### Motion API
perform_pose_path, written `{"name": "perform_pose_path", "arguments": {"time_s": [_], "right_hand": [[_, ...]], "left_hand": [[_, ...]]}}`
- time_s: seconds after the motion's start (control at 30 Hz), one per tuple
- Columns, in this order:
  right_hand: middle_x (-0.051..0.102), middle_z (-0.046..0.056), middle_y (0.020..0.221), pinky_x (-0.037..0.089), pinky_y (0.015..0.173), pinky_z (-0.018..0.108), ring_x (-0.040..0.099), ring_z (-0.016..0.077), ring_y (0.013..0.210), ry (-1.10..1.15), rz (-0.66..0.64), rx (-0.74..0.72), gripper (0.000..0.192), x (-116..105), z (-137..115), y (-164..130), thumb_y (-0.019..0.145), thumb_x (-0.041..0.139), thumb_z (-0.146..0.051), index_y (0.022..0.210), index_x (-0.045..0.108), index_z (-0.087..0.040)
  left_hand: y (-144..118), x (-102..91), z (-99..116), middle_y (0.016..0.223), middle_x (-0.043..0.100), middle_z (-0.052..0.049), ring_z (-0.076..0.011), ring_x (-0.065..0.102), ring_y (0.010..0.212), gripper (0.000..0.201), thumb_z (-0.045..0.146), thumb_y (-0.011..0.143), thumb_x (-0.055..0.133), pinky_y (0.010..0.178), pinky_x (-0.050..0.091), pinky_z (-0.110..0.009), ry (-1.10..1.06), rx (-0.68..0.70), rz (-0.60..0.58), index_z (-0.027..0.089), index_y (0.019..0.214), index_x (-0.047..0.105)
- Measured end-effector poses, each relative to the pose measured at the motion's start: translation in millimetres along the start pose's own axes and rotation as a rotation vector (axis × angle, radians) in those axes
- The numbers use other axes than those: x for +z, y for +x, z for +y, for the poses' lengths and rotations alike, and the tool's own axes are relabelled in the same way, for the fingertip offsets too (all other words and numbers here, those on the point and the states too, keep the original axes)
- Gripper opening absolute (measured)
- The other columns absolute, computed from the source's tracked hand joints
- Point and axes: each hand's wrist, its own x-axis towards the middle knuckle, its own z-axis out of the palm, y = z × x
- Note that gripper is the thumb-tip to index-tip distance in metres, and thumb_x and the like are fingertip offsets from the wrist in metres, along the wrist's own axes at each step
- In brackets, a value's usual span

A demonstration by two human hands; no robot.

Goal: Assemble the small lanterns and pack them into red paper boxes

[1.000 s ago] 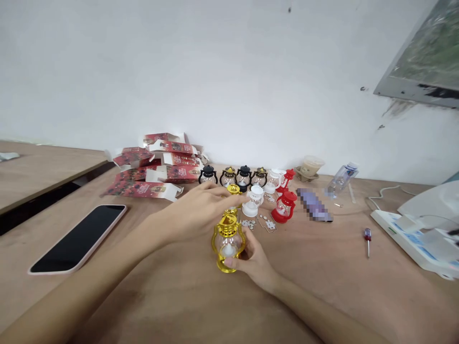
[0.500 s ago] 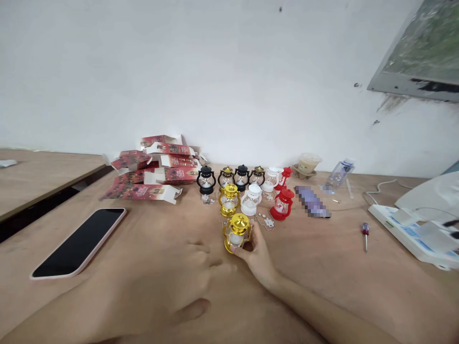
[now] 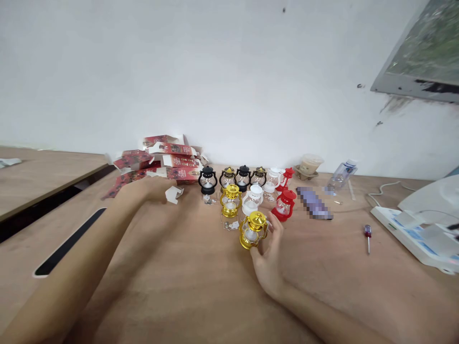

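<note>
A small gold lantern [image 3: 251, 234] with a clear globe is held in my right hand [image 3: 270, 253], thumb at its base and fingers along its right side. My left hand [image 3: 158, 188] lies over the front red printed box [image 3: 175, 193], whose white end flaps stick out past it. Blur and angle hide how those fingers are set. Behind the held lantern stand another gold lantern [image 3: 230, 200], a white lantern [image 3: 252, 199] and a red lantern [image 3: 284, 205]. A back row has a black lantern [image 3: 207, 180] at its left end.
More red boxes [image 3: 179, 161] are piled against the wall. A pink-edged phone [image 3: 71, 241] lies under my left forearm. Rightward are a blurred-out phone [image 3: 313, 203], a lidded cup [image 3: 310, 165], a plastic bottle [image 3: 342, 174], a screwdriver [image 3: 367, 236] and a power strip [image 3: 412, 239].
My left hand has moved from near the gold lantern, away and to the left, onto the front box. The right hand has shifted the gold lantern slightly to the right.
</note>
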Motion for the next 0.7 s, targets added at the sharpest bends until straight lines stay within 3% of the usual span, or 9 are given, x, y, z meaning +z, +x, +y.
{"name": "perform_pose_path", "arguments": {"time_s": [0.1, 0.2, 0.27, 0.4, 0.5, 0.57, 0.7], "right_hand": [[0.034, 0.013, 0.137, 0.028, 0.106, 0.055, 0.029, 0.0286, 0.132, -0.104, 0.069, -0.330, 0.070, -2, -6, -9, 0.071, 0.049, -0.006, 0.137, 0.029, -0.021], [0.042, 0.006, 0.128, 0.034, 0.106, 0.047, 0.040, 0.0225, 0.124, -0.068, 0.132, -0.630, 0.072, 0, -8, -22, 0.067, 0.049, -0.001, 0.133, 0.036, -0.026], [0.046, 0.002, 0.121, 0.038, 0.104, 0.044, 0.048, 0.0190, 0.114, -0.037, 0.120, -0.746, 0.068, 2, -7, -29, 0.063, 0.049, 0.000, 0.124, 0.043, -0.029], [0.049, 0.001, 0.115, 0.044, 0.096, 0.048, 0.052, 0.0197, 0.106, -0.057, 0.100, -0.751, 0.060, 5, -2, -32, 0.061, 0.047, -0.001, 0.112, 0.047, -0.033], [0.050, 0.002, 0.114, 0.044, 0.094, 0.048, 0.053, 0.0205, 0.106, -0.050, 0.035, -0.726, 0.065, 4, -2, -28, 0.062, 0.046, -0.001, 0.119, 0.043, -0.033], [0.051, 0.004, 0.114, 0.044, 0.093, 0.047, 0.053, 0.0207, 0.106, -0.027, -0.055, -0.745, 0.069, 3, -4, -25, 0.061, 0.045, -0.001, 0.123, 0.041, -0.031], [0.051, 0.007, 0.114, 0.045, 0.090, 0.044, 0.053, 0.0201, 0.106, -0.031, -0.212, -0.780, 0.072, 2, -7, -20, 0.060, 0.042, 0.000, 0.127, 0.038, -0.025]], "left_hand": [[0, 5.0, -11, 0.082, 0.064, -0.001, -0.0118, 0.050, 0.068, 0.035, 0.000, 0.069, 0.056, 0.055, 0.028, -0.015, 0.074, -0.071, -0.034, 0.013, 0.101, 0.059], [5, 10.0, -10, 0.090, 0.063, -0.002, -0.0131, 0.050, 0.077, 0.040, -0.002, 0.066, 0.057, 0.060, 0.031, -0.016, 0.126, -0.103, -0.044, 0.014, 0.103, 0.057], [10, 13.2, -8, 0.091, 0.062, -0.003, -0.0144, 0.048, 0.080, 0.036, -0.001, 0.065, 0.060, 0.063, 0.032, -0.018, 0.164, -0.133, -0.032, 0.012, 0.098, 0.057], [12, 10.7, -1, 0.082, 0.059, -0.003, -0.0181, 0.047, 0.084, 0.023, 0.005, 0.064, 0.066, 0.075, 0.035, -0.025, 0.214, -0.158, 0.009, 0.011, 0.085, 0.058], [6, -2.4, 6, 0.075, 0.056, -0.004, -0.0208, 0.046, 0.086, 0.009, 0.012, 0.070, 0.064, 0.085, 0.033, -0.034, 0.226, -0.139, 0.036, 0.011, 0.075, 0.057], [3, -11.8, 13, 0.081, 0.058, -0.005, -0.0225, 0.045, 0.091, 0.002, 0.011, 0.073, 0.059, 0.090, 0.030, -0.038, 0.232, -0.110, 0.041, 0.012, 0.075, 0.058], [4, -13.6, 22, 0.101, 0.060, -0.008, -0.0255, 0.046, 0.097, 0.025, 0.009, 0.068, 0.060, 0.087, 0.032, -0.037, 0.235, -0.067, -0.025, 0.016, 0.092, 0.062]]}}
